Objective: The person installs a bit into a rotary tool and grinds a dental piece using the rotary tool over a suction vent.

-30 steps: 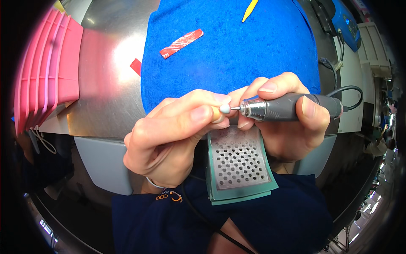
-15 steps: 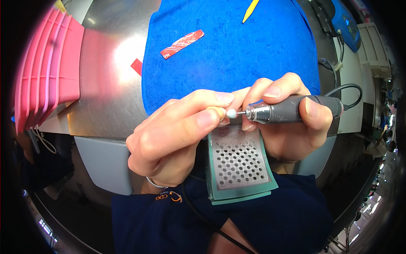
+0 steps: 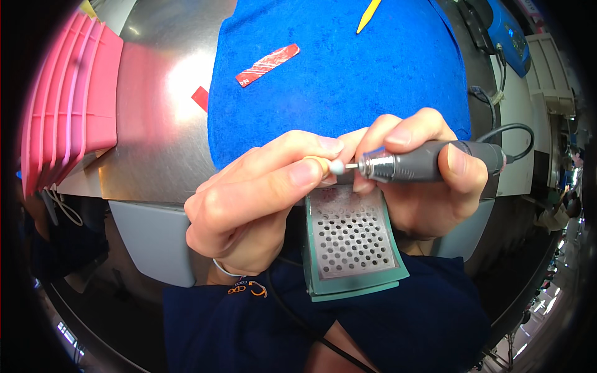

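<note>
Between the thumb and fingertips of my left hand (image 3: 242,199) is a small cream-yellow piece (image 3: 323,163), mostly hidden by the fingers. My right hand (image 3: 416,208) is closed around a dark grey rotary handpiece (image 3: 423,163) with a shiny metal nose, lying roughly level and aimed left. Its rounded pale grinding tip (image 3: 336,167) meets the yellow piece or sits right against it. The fingertips of both hands come close together. Just below them, a green-framed block with a perforated metal plate (image 3: 354,239) juts toward me.
A blue towel (image 3: 348,81) covers much of the metal bench (image 3: 155,137). On it lie a red printed strip (image 3: 268,64) and a yellow pointed stick (image 3: 369,15). Pink stacked trays (image 3: 74,99) stand at left. A blue control box (image 3: 507,37) and cables are at far right.
The handpiece has shifted slightly left, bringing its pale tip closer to the yellow piece. My left hand stays nearly in place.
</note>
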Tool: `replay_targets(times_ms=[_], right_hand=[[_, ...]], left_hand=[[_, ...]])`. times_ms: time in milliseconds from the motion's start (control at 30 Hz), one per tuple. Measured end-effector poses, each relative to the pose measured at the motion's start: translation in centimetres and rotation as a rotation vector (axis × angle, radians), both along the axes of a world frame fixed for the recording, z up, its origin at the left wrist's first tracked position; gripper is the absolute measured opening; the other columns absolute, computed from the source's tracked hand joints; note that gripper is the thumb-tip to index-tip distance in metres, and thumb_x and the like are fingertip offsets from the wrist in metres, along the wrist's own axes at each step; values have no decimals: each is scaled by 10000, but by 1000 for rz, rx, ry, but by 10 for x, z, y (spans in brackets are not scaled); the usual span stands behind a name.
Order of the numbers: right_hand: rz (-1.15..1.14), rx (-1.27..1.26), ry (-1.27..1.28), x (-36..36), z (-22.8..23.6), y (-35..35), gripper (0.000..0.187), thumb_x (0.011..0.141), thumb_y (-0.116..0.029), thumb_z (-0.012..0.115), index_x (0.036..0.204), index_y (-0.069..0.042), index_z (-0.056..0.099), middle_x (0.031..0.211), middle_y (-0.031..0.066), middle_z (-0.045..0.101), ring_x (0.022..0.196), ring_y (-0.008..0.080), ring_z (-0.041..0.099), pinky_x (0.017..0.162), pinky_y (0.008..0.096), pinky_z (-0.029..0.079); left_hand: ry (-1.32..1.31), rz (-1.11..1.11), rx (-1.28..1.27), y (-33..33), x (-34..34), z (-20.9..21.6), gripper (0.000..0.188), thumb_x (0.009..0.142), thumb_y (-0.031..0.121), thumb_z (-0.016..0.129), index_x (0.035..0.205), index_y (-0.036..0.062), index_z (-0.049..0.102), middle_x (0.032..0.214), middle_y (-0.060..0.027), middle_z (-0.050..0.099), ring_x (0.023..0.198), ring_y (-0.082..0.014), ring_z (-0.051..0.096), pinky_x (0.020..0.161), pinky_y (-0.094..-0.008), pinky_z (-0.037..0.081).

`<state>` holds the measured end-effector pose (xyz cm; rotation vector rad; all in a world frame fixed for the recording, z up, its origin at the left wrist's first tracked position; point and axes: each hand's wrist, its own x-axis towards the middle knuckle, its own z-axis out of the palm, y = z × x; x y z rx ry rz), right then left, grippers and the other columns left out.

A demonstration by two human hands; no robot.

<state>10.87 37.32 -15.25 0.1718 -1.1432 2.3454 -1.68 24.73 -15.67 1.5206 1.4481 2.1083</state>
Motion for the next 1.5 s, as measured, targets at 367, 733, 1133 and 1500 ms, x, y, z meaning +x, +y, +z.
replay_targets(times_ms=[367,733,1133,1500], right_hand=[[24,-14,11,2,-2,2,447,948,-326,347,1151,35,513,973,280,588,989,380,559,882,501,439],[22,13,1,2,-2,2,447,946,-329,351,1153,30,519,957,277,595,984,380,560,871,496,442],[4,-9,-10,1,0,-1,446,939,-331,354,1126,32,533,929,275,597,952,385,570,861,494,442],[5,13,18,3,-1,1,485,953,-336,324,1207,46,481,1026,294,575,1048,389,545,956,501,406]], left_hand=[[-67,-60,-2,-1,0,0,338,806,-183,591,1059,8,473,910,-282,632,735,-255,662,642,-333,582],[-59,-64,6,-1,0,0,317,816,-165,594,1057,-5,466,885,-279,631,716,-252,657,637,-341,580],[-55,-29,-5,-2,1,1,320,819,-155,603,1046,20,461,891,-274,636,734,-233,652,641,-328,568],[-64,71,-41,2,4,0,314,805,-142,632,1014,16,458,965,-308,634,840,-283,674,750,-371,576]])
